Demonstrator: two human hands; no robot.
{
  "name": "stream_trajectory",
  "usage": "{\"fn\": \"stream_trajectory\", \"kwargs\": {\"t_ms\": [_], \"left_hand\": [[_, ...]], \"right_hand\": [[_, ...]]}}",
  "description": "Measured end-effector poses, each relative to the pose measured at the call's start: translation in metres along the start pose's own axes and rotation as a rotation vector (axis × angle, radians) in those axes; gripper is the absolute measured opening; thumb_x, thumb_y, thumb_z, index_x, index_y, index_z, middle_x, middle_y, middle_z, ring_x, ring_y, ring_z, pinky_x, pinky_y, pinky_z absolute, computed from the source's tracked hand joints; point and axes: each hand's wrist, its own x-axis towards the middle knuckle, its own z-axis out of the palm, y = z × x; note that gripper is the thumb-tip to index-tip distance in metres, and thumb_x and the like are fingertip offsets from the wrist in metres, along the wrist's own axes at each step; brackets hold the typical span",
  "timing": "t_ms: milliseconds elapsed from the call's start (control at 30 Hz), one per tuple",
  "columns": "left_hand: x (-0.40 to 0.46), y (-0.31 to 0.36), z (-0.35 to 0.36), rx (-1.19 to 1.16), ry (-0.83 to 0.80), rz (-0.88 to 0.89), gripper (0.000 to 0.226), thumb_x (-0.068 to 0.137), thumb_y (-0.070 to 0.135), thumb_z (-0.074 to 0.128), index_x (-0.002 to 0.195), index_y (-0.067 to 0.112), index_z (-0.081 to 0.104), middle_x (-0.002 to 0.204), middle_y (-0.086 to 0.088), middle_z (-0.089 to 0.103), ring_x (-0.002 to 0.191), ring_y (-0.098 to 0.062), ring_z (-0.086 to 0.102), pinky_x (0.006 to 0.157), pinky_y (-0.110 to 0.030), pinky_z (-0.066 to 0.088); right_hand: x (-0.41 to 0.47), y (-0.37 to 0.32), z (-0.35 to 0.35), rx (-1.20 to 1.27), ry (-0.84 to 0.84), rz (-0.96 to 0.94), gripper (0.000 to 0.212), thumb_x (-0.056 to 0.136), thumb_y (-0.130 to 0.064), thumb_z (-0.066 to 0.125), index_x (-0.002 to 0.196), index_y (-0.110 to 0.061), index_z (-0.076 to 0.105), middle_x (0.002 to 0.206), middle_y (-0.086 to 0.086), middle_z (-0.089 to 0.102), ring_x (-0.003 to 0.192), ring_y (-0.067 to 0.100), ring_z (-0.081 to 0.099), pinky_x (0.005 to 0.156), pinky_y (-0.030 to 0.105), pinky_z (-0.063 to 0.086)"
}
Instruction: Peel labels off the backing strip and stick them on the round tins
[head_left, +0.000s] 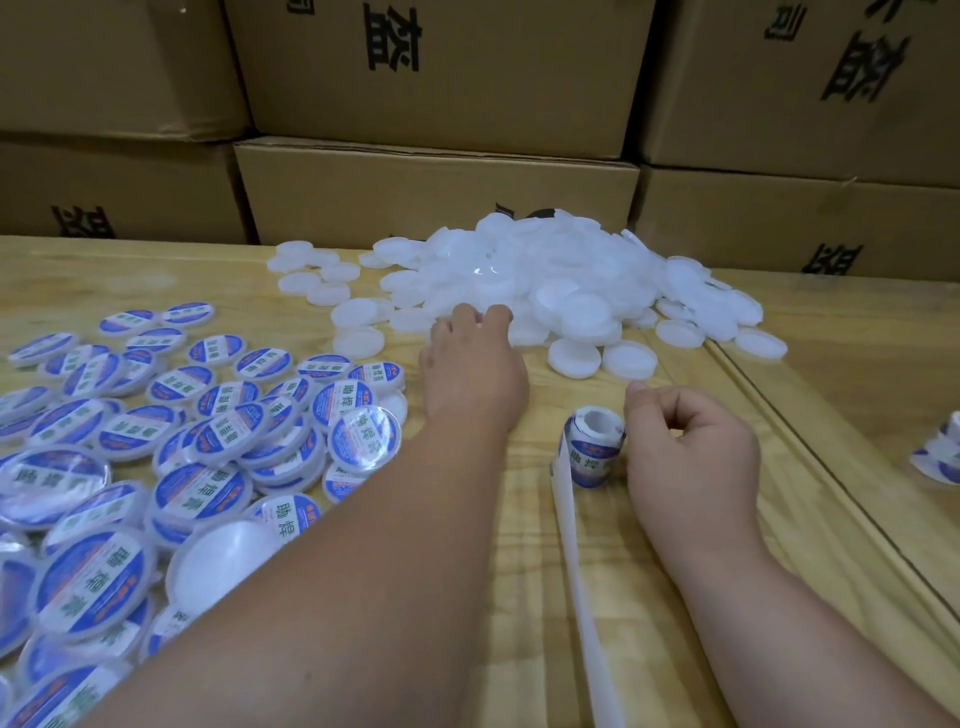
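A heap of plain white round tins (561, 280) lies at the back middle of the wooden table. My left hand (470, 369) stretches forward to the heap's near edge, and its fingertips touch a white tin there. A roll of blue-and-white labels (592, 449) stands on the table nearer to me, and its bare white backing strip (576, 587) trails toward me. My right hand (685, 447) rests just right of the roll with fingers loosely curled, holding nothing that I can see. Labelled tins (171, 447) with blue-and-white stickers are piled at the left.
Stacked cardboard boxes (436, 192) wall off the back of the table. A second label roll (943, 457) sits at the right edge. A raised wooden ridge (810, 447) runs diagonally across the table's right part.
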Motion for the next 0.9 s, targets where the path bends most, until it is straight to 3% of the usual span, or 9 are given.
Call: {"fn": "stream_trajectory", "kwargs": {"t_ms": [267,367,533,667,733,800,900], "left_hand": [[-0.05,0.015,-0.025,-0.03,-0.057,0.021,0.041,0.09,0.036,0.053,0.127,0.019,0.061,0.13,-0.001,0.048,0.116,-0.026,0.047,0.094,-0.041,0.043],[-0.071,0.015,-0.035,-0.131,-0.069,0.027,0.039,0.088,0.034,0.056,0.124,0.02,0.063,0.128,0.001,0.047,0.117,-0.024,0.047,0.098,-0.039,0.043],[-0.1,0.008,-0.053,-0.33,-0.074,-0.088,0.038,0.089,0.027,0.056,0.126,0.028,0.061,0.148,0.003,0.04,0.137,-0.016,0.042,0.103,-0.031,0.04],[-0.13,0.002,-0.064,-0.389,-0.04,-0.043,0.026,0.086,0.029,0.063,0.111,0.036,0.06,0.127,0.014,0.045,0.115,-0.009,0.05,0.083,-0.016,0.038],[-0.139,-0.001,-0.067,-0.432,-0.047,-0.06,0.026,0.083,0.032,0.069,0.1,0.043,0.054,0.121,0.018,0.041,0.108,-0.001,0.047,0.073,-0.003,0.033],[-0.14,-0.002,-0.068,-0.474,-0.079,-0.082,0.03,0.08,0.037,0.074,0.097,0.046,0.05,0.116,0.021,0.036,0.102,0.005,0.043,0.073,0.003,0.032],[-0.133,-0.001,-0.069,-0.551,-0.136,-0.102,0.045,0.075,0.043,0.077,0.11,0.05,0.05,0.117,0.023,0.031,0.099,0.008,0.045,0.076,0.005,0.031]], "right_hand": [[0.002,0.002,-0.001,-0.01,0.018,0.004,0.041,0.095,-0.025,0.065,0.063,-0.002,0.052,0.068,0.014,0.058,0.062,0.017,0.048,0.062,0.03,0.041],[0.001,0.002,-0.001,-0.008,0.018,0.002,0.041,0.094,-0.025,0.065,0.061,-0.005,0.051,0.063,0.006,0.054,0.06,0.015,0.046,0.061,0.03,0.04],[-0.002,0.0,-0.004,0.014,0.016,0.016,0.043,0.095,-0.025,0.065,0.059,-0.008,0.049,0.06,0.0,0.049,0.06,0.018,0.045,0.062,0.031,0.038],[-0.011,-0.008,-0.015,0.053,-0.016,-0.011,0.045,0.096,-0.029,0.063,0.06,-0.006,0.05,0.05,-0.01,0.043,0.053,0.009,0.04,0.055,0.022,0.037],[-0.019,-0.015,-0.021,0.05,-0.056,-0.068,0.05,0.094,-0.036,0.06,0.062,0.002,0.051,0.049,0.001,0.045,0.049,0.013,0.039,0.05,0.019,0.035],[-0.028,-0.022,-0.026,0.021,-0.102,-0.128,0.057,0.09,-0.041,0.056,0.06,0.006,0.048,0.051,0.015,0.043,0.049,0.022,0.038,0.048,0.025,0.033],[-0.037,-0.032,-0.03,-0.057,-0.172,-0.195,0.065,0.088,-0.05,0.055,0.059,0.008,0.052,0.051,0.02,0.043,0.049,0.025,0.038,0.049,0.036,0.034]]}}
